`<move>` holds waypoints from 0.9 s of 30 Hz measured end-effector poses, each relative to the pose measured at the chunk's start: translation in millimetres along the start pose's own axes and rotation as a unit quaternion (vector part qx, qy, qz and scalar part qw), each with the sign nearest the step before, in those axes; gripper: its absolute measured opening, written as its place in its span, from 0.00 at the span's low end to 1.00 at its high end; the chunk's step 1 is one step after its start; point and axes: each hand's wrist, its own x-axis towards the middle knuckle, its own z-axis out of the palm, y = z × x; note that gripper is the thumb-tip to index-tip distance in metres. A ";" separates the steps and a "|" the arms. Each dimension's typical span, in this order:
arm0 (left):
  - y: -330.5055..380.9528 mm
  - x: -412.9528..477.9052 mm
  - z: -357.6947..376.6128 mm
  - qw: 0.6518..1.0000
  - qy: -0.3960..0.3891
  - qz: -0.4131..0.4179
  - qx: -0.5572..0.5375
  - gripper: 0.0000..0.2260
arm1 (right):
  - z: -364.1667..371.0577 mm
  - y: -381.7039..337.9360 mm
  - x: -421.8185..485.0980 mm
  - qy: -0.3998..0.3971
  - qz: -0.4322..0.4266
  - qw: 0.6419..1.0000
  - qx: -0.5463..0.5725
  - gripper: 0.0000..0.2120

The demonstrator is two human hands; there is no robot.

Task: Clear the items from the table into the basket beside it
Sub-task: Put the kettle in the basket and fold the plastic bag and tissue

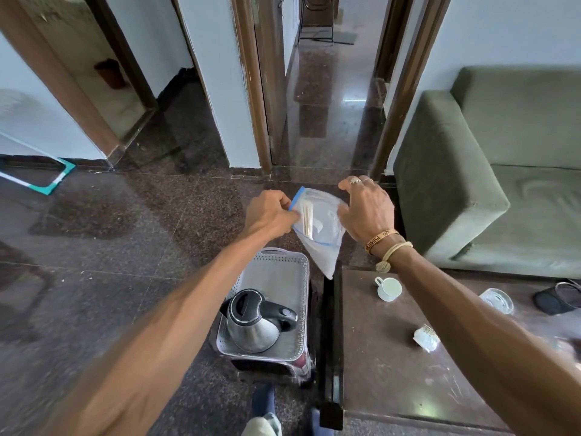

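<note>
Plastic zip bag (317,221) pinched by left hand (270,215), gripped by right hand (367,209); next, probably lower into basket (283,272), six o'clock.

I see a clear plastic bag (323,228) and a shiny steel kettle (254,328). The perforated plastic basket (276,278) looks matt, the floor (125,278) glossy.

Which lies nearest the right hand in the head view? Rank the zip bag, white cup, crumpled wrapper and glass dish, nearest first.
1. zip bag: gripped by the right hand itself.
2. white cup: near the far left corner of the table, below the wrist.
3. crumpled wrapper and glass dish: both farther along the table, too close to call.
</note>
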 end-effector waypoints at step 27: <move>5.3 -12.1 33.4 0.997 -0.020 0.055 -0.040 0.04 | 25.2 9.4 -16.2 -0.299 0.031 0.952 -0.054 0.12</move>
